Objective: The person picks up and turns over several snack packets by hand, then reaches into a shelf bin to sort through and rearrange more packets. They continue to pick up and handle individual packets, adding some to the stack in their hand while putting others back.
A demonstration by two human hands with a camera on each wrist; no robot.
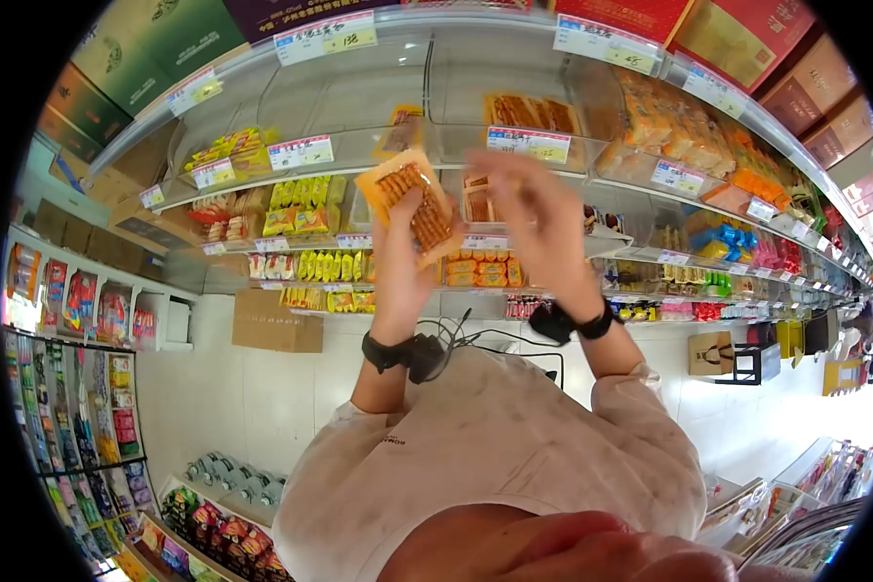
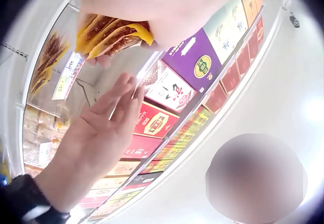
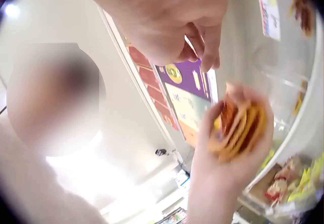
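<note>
My left hand [image 1: 404,257] grips a small stack of flat snack packets [image 1: 432,225] with yellow-orange edges and brown strips showing through the clear front. Its thumb lies across the front packet. Seen from the left wrist, several packets [image 2: 114,37] fan out under the palm. To the right of the stack is my right hand [image 1: 538,218], blurred in the head view and holding nothing. Its fingers [image 2: 121,95] look loosely extended in the left wrist view. Behind the hands, similar packets [image 1: 533,113] lie in a clear shelf bin, and another packet [image 1: 404,131] lies in the bin to its left.
Clear-walled shelves with price tags [image 1: 529,144] run across the front. Yellow snack bags [image 1: 228,150] lie at the left, orange-wrapped packs [image 1: 669,121] at the right. Gift boxes [image 1: 310,12] line the top. A cardboard box [image 1: 278,322] sits on the floor, and cables [image 1: 466,335] hang near my body.
</note>
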